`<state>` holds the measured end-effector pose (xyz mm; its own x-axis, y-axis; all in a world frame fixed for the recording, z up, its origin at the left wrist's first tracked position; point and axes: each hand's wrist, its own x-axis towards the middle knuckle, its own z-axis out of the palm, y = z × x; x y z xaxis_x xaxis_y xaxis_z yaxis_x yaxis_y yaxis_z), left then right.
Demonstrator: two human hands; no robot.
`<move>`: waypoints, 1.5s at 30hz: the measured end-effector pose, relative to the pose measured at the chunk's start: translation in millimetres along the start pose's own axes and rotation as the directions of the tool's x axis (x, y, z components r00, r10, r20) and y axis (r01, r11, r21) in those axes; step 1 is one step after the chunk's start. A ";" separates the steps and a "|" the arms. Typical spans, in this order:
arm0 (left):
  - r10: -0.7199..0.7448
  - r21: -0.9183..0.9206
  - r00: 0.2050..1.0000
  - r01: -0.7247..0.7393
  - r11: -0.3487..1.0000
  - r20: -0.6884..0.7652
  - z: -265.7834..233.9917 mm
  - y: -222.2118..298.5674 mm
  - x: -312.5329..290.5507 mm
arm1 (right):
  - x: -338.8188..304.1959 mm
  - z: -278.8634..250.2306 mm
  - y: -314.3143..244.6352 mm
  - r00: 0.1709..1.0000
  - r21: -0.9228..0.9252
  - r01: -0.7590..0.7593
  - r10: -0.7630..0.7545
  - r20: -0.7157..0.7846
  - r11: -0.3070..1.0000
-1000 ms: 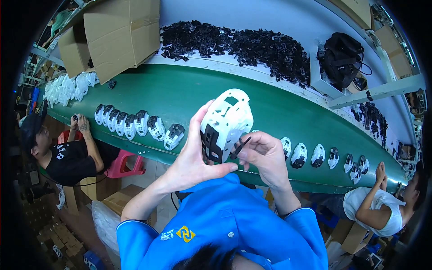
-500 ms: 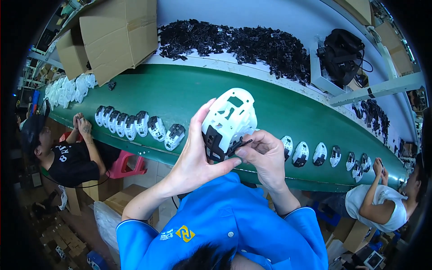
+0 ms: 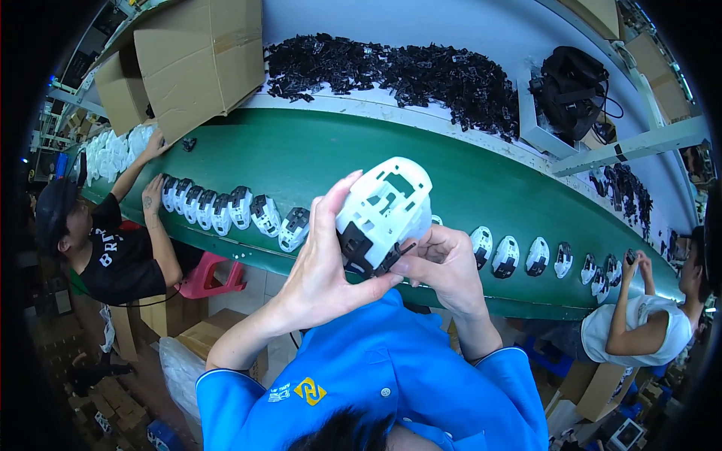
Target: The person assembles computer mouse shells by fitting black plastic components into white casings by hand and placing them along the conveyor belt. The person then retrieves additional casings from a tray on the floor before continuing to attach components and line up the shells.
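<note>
A white, rounded plastic shell (image 3: 386,207) with cut-outs is held up over the near edge of the green belt. Black plastic parts (image 3: 356,246) sit on its lower end. My left hand (image 3: 322,259) wraps round the shell's left side, thumb along the bottom. On the other side, my right hand (image 3: 445,263) is closed with thumb and finger on a small black plastic piece (image 3: 407,246), pressed against the shell's lower right. The inner end of that piece is partly hidden by my fingers.
On the green belt (image 3: 301,146), white-and-black shells (image 3: 241,207) line the left, with more shells (image 3: 506,256) to the right. Black parts (image 3: 444,79) heap on the back shelf beside a cardboard box (image 3: 199,64). Co-workers sit left (image 3: 124,255) and right (image 3: 639,327).
The shell has tilted and dropped slightly, and my right fingers have moved closer in on the black piece. The left co-worker's hands have parted and reached over the belt.
</note>
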<state>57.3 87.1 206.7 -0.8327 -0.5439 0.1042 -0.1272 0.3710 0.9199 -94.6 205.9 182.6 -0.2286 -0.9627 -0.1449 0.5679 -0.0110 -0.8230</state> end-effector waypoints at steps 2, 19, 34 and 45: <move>0.022 -0.009 1.000 -0.022 1.000 0.005 1.0 2.2 -0.9 | -1.2 0.1 -0.5 0.999 -0.012 -0.016 0.016 0.034 1.000; -0.152 -0.300 0.985 0.169 0.939 0.077 1.4 4.3 -1.4 | 5.8 3.6 17.8 0.954 -0.195 0.292 -0.300 -0.014 0.936; -0.125 -0.273 0.986 0.151 0.950 0.111 0.4 8.6 4.9 | 9.6 19.9 18.0 0.935 0.001 0.346 -0.345 -0.079 0.938; -0.005 0.059 0.998 0.008 0.998 -0.059 4.7 10.7 13.8 | 22.3 31.4 43.7 0.850 -0.052 0.444 -0.439 -0.293 0.895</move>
<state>41.9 87.1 216.1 -0.7988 -0.5891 0.1221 -0.1654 0.4102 0.8969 -50.0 175.5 160.6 -0.6747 -0.7341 0.0772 0.3655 -0.4232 -0.8290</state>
